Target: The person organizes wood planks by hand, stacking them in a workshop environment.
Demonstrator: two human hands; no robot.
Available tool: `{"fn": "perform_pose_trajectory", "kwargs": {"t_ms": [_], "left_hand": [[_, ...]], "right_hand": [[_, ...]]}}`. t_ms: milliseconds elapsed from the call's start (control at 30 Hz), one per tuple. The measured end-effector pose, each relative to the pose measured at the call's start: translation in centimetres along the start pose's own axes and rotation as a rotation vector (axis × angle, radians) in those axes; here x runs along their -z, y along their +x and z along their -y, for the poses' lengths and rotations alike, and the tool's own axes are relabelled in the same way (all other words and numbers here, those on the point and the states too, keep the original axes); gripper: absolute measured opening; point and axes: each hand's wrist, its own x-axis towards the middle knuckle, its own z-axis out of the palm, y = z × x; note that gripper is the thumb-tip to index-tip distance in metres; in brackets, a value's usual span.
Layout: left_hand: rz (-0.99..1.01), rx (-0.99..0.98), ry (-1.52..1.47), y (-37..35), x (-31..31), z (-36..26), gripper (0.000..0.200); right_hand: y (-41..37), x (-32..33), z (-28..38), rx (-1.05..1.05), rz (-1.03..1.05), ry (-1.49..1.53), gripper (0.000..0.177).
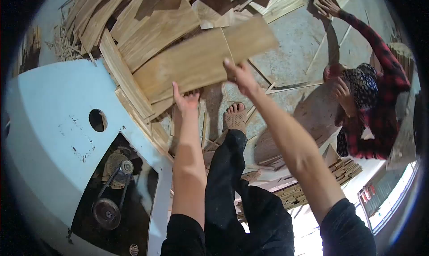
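A long, thin wooden sheet (192,64) lies slanted across the upper middle, its right part slightly blurred. My right hand (241,77) grips the sheet's lower edge near the middle, thumb on top and fingers underneath. Further left, my left hand (187,99) is at the same lower edge, thumb raised against the face and fingers partly under the wood. The sheet's left end rests over or against stacked boards (156,28). Narrow upright planks (125,75) stand beside that end.
A light blue machine housing (49,95) with exposed belt and pulleys (107,213) fills the left. A co-worker in a checked shirt (380,122) crouches at right, one hand reaching to a board. Wood strips and offcuts litter the floor (290,41) around my foot (235,117).
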Motion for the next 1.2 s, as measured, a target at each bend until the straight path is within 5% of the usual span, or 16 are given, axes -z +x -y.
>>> {"fn": "perform_pose_trajectory", "kwargs": {"t_ms": [167, 333, 433, 467, 500, 567, 600, 667, 733, 800, 867, 1067, 1200], "left_hand": [[0.206, -0.13, 0.052, -5.7, 7.0, 3.4, 0.067], [0.138, 0.05, 0.363, -16.7, 11.2, 8.0, 0.062], [0.175, 0.051, 0.544, -21.9, 15.2, 11.6, 0.061], [0.192, 0.118, 0.583, -23.3, 16.6, 12.4, 0.055], [0.228, 0.136, 0.618, -25.3, 18.0, 13.3, 0.053], [0.323, 0.188, 0.67, -28.4, 20.3, 15.4, 0.049], [0.346, 0.244, 0.658, -30.1, 21.0, 16.5, 0.047], [0.412, 0.207, 0.758, -31.5, 23.9, 17.1, 0.047], [0.46, 0.232, 0.888, -33.4, 26.0, 18.4, 0.051], [0.527, 0.277, 0.984, -37.9, 26.4, 19.8, 0.061], [0.578, 0.328, 0.985, -40.5, 26.8, 20.9, 0.073], [0.583, 0.419, 1.264, -46.8, 26.7, 22.4, 0.09], [0.587, 0.353, 1.493, -48.8, 26.9, 24.2, 0.092]], "right_hand": [[-15.4, 2.2, -5.2, -0.127, -0.314, 0.168, 0.042], [-29.8, 4.5, -9.9, 0.096, -0.527, 0.514, 0.051], [-39.8, 8.3, -8.2, -0.173, -0.568, 0.545, 0.047], [-42.6, 10.8, -10.2, -0.367, -0.558, 0.422, 0.045], [-46.9, 13.8, -9.2, -0.472, -0.277, 0.41, 0.048], [-53.9, 16.1, -5.1, -0.335, -0.161, -0.961, 0.05], [-57.3, 16.7, -0.9, -0.379, -0.183, -0.92, 0.053], [-61.2, 18.1, -1.3, -0.05, -0.473, -0.971, 0.062], [-62.4, 20.2, -1.7, 0.295, -0.665, -1.143, 0.083], [-61.2, 21.2, -4.4, 0.23, -0.706, -1.111, 0.112], [-60.2, 21.0, -9.3, 0.024, -0.468, -1.058, 0.138], [-68.3, 20.9, -11.9, 0.035, -0.585, -0.938, 0.157], [-67.8, 20.9, -15.4, 0.074, -0.775, -0.531, 0.142]]}}
